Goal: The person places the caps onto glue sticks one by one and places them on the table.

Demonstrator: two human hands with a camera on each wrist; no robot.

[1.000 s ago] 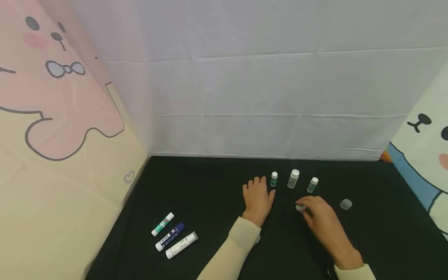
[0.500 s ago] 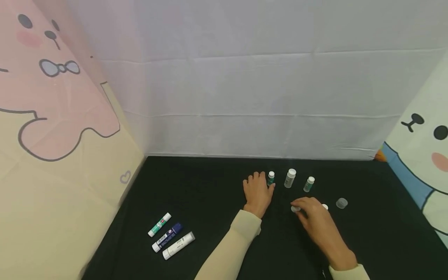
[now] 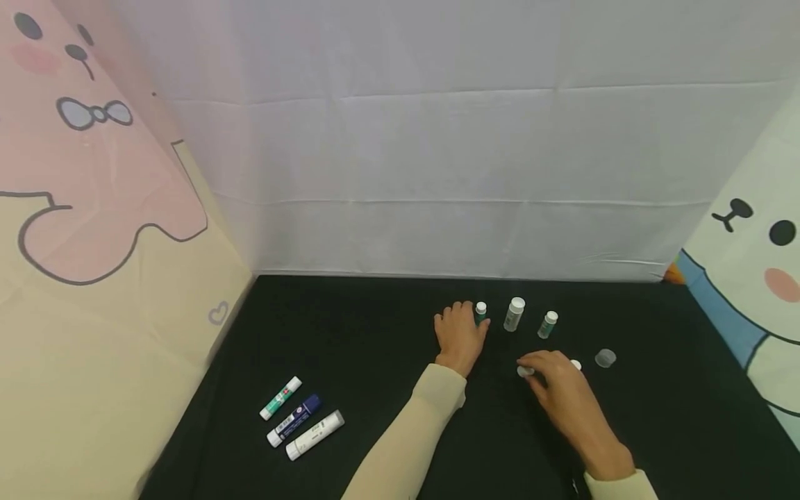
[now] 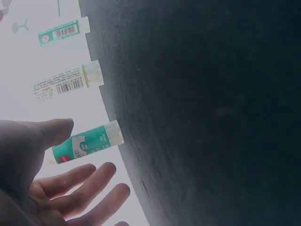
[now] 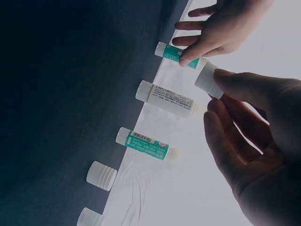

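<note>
My left hand (image 3: 460, 340) is around the leftmost standing glue stick (image 4: 87, 143), green with a white base. Its thumb is on one side and its spread fingers on the other; whether they touch the stick I cannot tell. Between the thumb and fingertips of my right hand (image 3: 559, 392) a small white cap (image 5: 209, 80) is pinched. To the right of the left hand stand a thicker white glue stick (image 3: 514, 314) and another green glue stick (image 3: 547, 325). All three standing sticks show a pale tip with no cap on it.
A white cap (image 5: 101, 175) and a translucent cap (image 3: 605, 358) stand on the black table beyond my right hand. At the left lie a green-and-white glue stick (image 3: 280, 398), a dark blue one (image 3: 294, 420) and a white one (image 3: 315, 435). Behind hangs a white cloth (image 3: 400, 236).
My left hand has moved forward, bringing thumb and fingers to either side of the green glue stick. The right hand still pinches its cap; a white cap now shows beside it.
</note>
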